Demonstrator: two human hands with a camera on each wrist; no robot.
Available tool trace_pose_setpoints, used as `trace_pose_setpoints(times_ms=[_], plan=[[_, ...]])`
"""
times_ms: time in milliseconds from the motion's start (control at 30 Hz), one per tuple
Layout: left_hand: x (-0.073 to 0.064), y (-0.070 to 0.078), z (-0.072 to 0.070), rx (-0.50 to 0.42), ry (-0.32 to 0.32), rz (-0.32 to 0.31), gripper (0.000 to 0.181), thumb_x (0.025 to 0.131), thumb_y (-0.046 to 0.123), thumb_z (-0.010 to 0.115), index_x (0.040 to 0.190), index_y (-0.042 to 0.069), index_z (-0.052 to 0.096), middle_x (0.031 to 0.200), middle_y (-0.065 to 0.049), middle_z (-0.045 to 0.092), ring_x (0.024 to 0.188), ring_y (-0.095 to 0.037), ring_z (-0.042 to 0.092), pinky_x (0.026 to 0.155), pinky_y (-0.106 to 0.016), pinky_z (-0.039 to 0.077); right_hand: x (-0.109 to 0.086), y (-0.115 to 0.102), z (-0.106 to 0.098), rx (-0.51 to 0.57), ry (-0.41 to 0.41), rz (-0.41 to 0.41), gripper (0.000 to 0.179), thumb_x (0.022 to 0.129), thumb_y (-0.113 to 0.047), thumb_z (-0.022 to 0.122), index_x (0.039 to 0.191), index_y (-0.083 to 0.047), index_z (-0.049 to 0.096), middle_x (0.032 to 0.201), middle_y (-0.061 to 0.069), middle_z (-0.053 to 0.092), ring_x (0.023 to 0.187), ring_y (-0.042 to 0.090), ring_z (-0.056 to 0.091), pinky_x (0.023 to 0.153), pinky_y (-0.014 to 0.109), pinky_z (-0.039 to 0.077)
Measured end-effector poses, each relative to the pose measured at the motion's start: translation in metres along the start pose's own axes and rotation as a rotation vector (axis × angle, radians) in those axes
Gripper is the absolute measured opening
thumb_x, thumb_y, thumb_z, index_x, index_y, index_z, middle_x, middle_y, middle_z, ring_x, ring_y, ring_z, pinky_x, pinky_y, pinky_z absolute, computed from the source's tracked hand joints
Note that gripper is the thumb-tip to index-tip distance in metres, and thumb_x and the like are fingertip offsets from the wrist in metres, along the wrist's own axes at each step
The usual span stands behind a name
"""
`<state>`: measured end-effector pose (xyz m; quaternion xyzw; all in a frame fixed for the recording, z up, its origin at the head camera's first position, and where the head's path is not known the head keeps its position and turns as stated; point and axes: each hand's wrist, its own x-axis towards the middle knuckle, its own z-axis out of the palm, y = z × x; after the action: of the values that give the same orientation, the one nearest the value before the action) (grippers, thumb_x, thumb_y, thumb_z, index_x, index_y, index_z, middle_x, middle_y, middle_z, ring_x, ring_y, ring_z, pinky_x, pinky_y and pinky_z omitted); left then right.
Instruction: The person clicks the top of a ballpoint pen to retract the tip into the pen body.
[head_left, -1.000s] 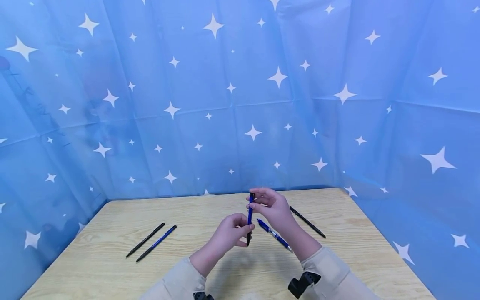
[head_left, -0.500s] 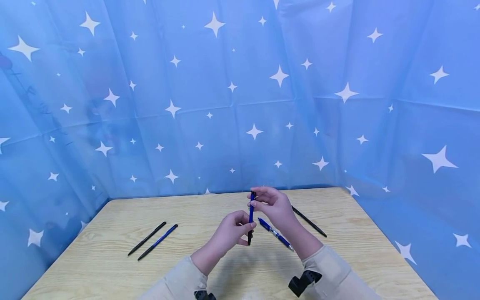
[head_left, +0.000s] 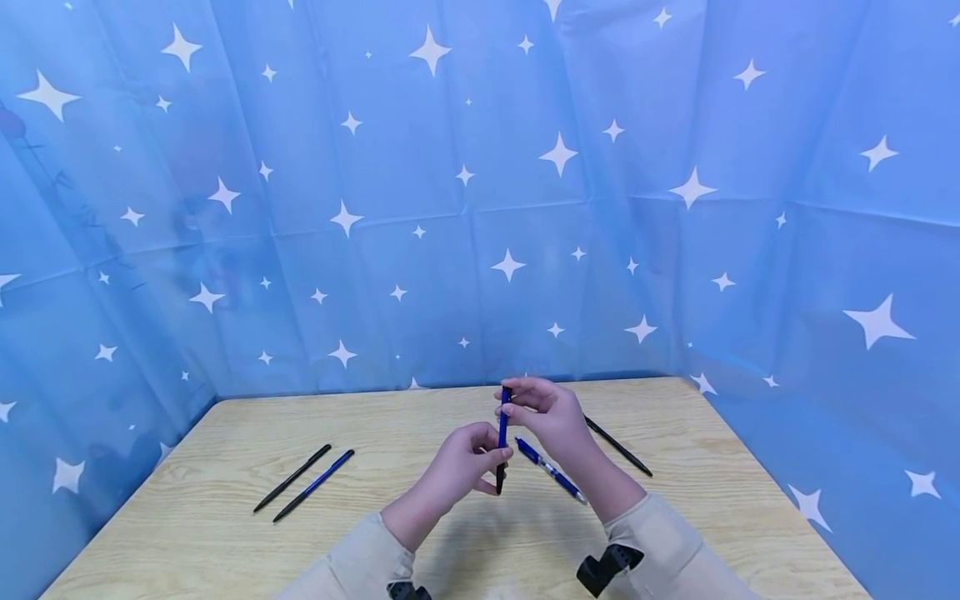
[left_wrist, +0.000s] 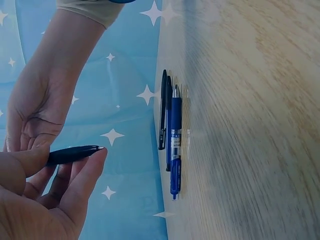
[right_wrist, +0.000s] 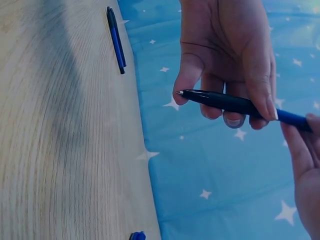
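Observation:
A ballpoint pen with a blue barrel and black grip is held nearly upright above the table. My left hand pinches its lower part between thumb and fingers. In the right wrist view, the bare metal tip shows beside one finger of the left hand. Higher up, my right hand pinches the pen near its black top end. Behind the hands lies a blue retractable pen with a clear section, partly beside the right forearm. The left wrist view shows the held pen's black grip at close range.
A black pen lies right of the right forearm. On the left of the wooden table lie another black pen and a blue-and-black pen, side by side. A blue star-patterned curtain surrounds the table's back and sides.

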<state>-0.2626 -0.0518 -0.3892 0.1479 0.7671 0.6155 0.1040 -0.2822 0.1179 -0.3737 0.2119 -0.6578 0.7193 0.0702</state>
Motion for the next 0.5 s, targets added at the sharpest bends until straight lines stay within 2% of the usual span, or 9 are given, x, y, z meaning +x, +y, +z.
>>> trace_pose_setpoints(times_ms=[200, 400, 500], plan=[[0.0, 0.0008, 0.0006, -0.004, -0.004, 0.0, 0.013, 0.094, 0.01, 0.066, 0.091, 0.0, 0.059, 0.081, -0.008, 0.061, 0.072, -0.019, 0.061, 0.057, -0.039, 0.059, 0.0006, 0.0023, 0.0002, -0.006, -0.001, 0.004, 0.031, 0.09, 0.002, 0.067, 0.121, 0.003, 0.063, 0.115, 0.03, 0.062, 0.092, 0.026, 0.069, 0.081, 0.039, 0.057], [-0.0003, 0.003, 0.0006, 0.008, 0.0, 0.015, 0.013, 0.094, 0.01, 0.066, 0.09, 0.0, 0.059, 0.081, -0.008, 0.061, 0.071, -0.018, 0.062, 0.056, -0.039, 0.059, 0.0003, 0.0021, 0.0007, -0.014, 0.005, -0.001, 0.033, 0.091, -0.002, 0.067, 0.124, -0.001, 0.063, 0.114, 0.023, 0.066, 0.093, 0.027, 0.069, 0.082, 0.039, 0.056], [-0.001, 0.0039, 0.0001, 0.011, 0.002, 0.021, 0.013, 0.094, 0.01, 0.066, 0.091, 0.0, 0.059, 0.082, -0.008, 0.06, 0.071, -0.019, 0.062, 0.056, -0.04, 0.059, 0.0001, 0.0019, 0.0018, -0.012, 0.002, -0.011, 0.033, 0.091, -0.002, 0.067, 0.124, -0.001, 0.063, 0.114, 0.023, 0.065, 0.094, 0.027, 0.069, 0.082, 0.039, 0.056]])
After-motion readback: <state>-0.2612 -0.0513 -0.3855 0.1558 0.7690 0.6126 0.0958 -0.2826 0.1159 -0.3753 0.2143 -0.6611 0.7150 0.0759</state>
